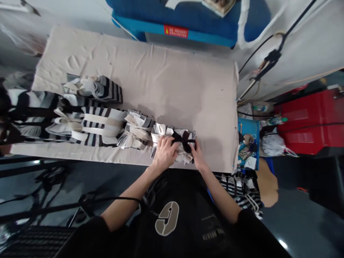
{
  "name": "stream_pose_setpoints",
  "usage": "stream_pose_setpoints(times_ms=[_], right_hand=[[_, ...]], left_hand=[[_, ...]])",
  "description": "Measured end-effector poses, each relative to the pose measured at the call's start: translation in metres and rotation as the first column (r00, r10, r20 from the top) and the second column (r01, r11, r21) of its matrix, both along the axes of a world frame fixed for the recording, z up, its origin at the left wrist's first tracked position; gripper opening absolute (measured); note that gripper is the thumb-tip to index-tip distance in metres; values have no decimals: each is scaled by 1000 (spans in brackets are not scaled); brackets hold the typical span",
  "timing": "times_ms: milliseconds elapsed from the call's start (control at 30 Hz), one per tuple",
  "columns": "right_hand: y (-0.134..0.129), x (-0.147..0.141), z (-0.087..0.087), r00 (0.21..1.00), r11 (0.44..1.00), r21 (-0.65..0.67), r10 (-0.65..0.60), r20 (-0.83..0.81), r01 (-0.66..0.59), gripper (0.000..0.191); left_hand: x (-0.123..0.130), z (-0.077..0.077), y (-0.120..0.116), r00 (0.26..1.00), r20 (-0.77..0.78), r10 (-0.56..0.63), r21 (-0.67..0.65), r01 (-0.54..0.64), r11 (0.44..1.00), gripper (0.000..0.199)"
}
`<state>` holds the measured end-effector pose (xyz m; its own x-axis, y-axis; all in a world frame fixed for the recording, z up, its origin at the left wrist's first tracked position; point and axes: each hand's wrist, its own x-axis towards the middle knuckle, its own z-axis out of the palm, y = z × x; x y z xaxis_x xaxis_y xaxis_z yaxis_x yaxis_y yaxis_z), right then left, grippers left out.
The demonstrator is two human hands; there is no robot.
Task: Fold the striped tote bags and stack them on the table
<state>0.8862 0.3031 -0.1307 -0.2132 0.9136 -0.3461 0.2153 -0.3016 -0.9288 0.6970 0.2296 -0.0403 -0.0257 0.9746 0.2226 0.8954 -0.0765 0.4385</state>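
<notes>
**Hands first: where are they?**
Both are at the table's near edge, on a folded bundle of black-and-white striped fabric (174,138), the rightmost in a row.

**Take the row left to right.**
On a beige canvas-covered table (172,71), a long striped strip with cream ties (99,122) comes first, then a smaller tied bundle (137,130), then the one under the hands, topped by a black ribbon bow (184,140).

**What are the hands doing?**
The left hand (163,153) lies wide and palm-down on the bundle. The right hand (199,157) is narrower, its fingertips at the bow's right side; whether they pinch the ribbon, I cannot tell.

**How is this done well?**
Even palm pressure would keep the layers square while the ribbon stays snug.

**Anything further right?**
A blue tray of small items (248,143), then a red cabinet (309,122).
</notes>
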Motion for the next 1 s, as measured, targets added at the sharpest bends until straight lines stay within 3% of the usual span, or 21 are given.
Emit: stream_pose_setpoints(times_ms=[233, 1000], right_hand=[[-3, -1, 6, 998, 999, 27, 17, 54, -18, 81], [-7, -13, 12, 988, 988, -87, -134, -74, 127, 63]], left_hand=[[-4, -16, -11, 999, -35, -2, -6, 2, 1000, 19], [-3, -10, -18, 995, 98, 12, -51, -7, 999, 30]])
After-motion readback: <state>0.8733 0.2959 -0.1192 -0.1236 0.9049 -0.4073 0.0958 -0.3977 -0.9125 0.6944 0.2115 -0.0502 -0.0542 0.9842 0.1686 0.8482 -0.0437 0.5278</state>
